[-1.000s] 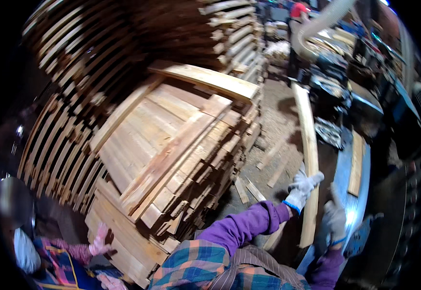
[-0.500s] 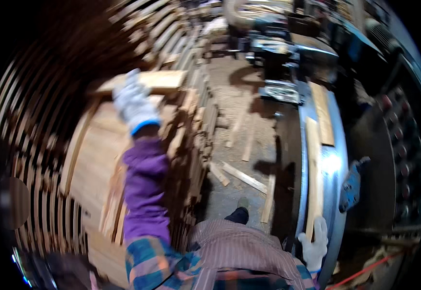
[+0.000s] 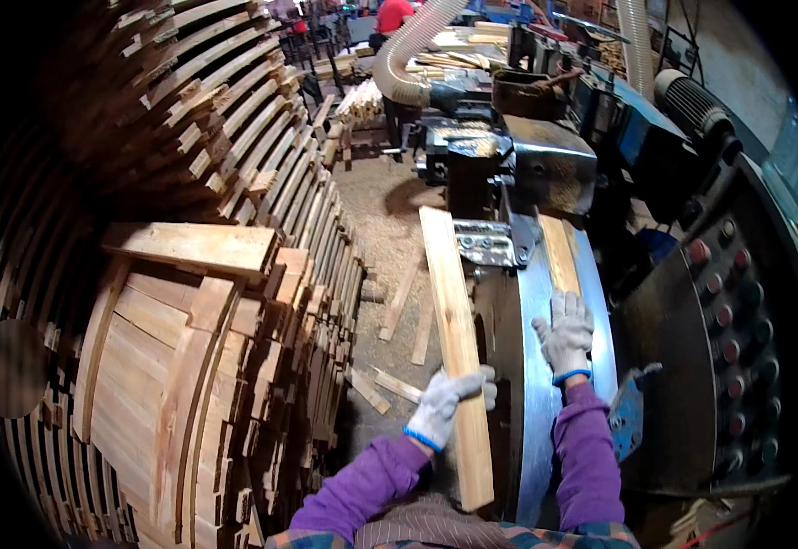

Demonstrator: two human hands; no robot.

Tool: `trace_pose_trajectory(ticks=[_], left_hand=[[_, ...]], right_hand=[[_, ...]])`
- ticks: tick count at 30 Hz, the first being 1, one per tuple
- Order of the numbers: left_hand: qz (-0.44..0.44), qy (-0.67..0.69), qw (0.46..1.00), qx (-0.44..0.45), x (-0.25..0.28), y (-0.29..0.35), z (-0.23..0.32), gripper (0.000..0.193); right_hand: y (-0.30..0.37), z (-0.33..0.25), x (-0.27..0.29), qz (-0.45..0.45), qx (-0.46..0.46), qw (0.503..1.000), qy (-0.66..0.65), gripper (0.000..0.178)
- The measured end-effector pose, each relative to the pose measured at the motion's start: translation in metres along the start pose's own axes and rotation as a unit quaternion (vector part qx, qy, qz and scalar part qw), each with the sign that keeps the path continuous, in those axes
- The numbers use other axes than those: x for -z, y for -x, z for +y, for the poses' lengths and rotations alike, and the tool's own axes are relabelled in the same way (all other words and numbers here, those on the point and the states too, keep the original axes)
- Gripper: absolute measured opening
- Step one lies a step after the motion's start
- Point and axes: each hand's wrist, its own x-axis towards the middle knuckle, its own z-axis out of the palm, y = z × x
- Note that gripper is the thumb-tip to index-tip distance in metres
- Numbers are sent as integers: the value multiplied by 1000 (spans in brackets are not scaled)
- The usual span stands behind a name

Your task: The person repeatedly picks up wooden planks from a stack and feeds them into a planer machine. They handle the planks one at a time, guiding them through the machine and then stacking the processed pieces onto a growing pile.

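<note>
My left hand (image 3: 443, 403), in a white glove with a blue cuff, is closed around a long pale wooden board (image 3: 454, 339). The board slants away from me along the left side of the metal machine table (image 3: 541, 384). My right hand (image 3: 566, 334), gloved the same way, lies with fingers stretched forward at the near end of another wooden strip (image 3: 559, 252). That strip rests on the shiny table, its far end by the metal housing (image 3: 550, 165) of the woodworking machine.
Tall stacks of wooden pieces (image 3: 262, 366) stand on my left, a thick board (image 3: 193, 245) across one top. Offcuts (image 3: 399, 302) and sawdust cover the floor between. A control panel (image 3: 738, 339) with several buttons is on the right. A ribbed hose (image 3: 408, 55) and a person in red (image 3: 393, 15) are farther back.
My left hand has left the board atop the left stack and now grips a board beside the table. My right hand has moved forward along the table. The view has shifted too.
</note>
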Motion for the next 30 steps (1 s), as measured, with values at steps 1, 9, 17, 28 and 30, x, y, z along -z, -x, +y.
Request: trace_pose_trajectory(ticks=[1,9,17,28,30], left_hand=[[36,-11,999,-6,-18,13,13,43],[32,-65,996,-48,-40,22,4,38],[5,-57,998,-41,-8,45,-10,39],[161,4,982,-103,29,-3,4,21],[150,57,984,-76,62,-58,-2,37]], right_hand=[[-14,6,-13,-45,-9,998,-30,63],[-41,10,-24,-53,-24,992,-109,42],[-44,-23,-42,-39,79,996,9,29],[-107,-15,-28,-106,0,873,-476,45],[-49,-72,77,-191,24,744,-640,56]])
